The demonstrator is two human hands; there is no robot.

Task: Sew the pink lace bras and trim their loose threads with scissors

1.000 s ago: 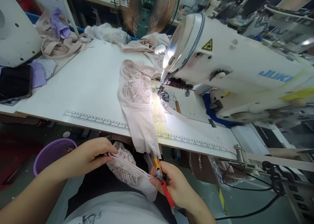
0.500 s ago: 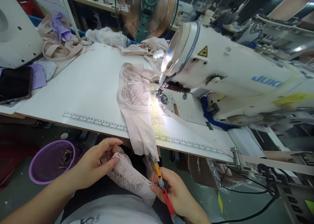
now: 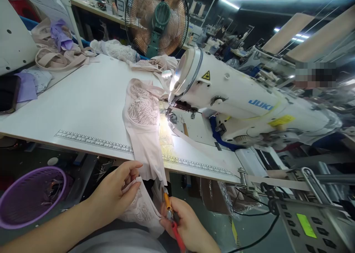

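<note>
My left hand (image 3: pixel 122 190) pinches the upper edge of a pale pink lace piece (image 3: pixel 142 208) below the table's front edge. My right hand (image 3: pixel 183 223) is wrapped round scissors (image 3: pixel 168 205) with orange and red handles, its fingertips also against the right end of that lace piece. The blades point up, close to the lower end of a pink lace garment (image 3: pixel 144 110), which lies on the white table and hangs over its edge. That garment's right side is beside the needle area of the sewing machine (image 3: pixel 222 86).
A printed ruler (image 3: pixel 94 141) runs along the table's front. A purple basket (image 3: pixel 33 197) stands at lower left, a phone (image 3: pixel 8 94) at the left. Behind are a fan (image 3: pixel 156 20) and heaped fabric (image 3: pixel 59 55). A control box (image 3: pixel 310 223) is at lower right.
The view has swung right and up, so most things appear further left. Both hands keep their holds, and the lace piece between them hangs a little more steeply.
</note>
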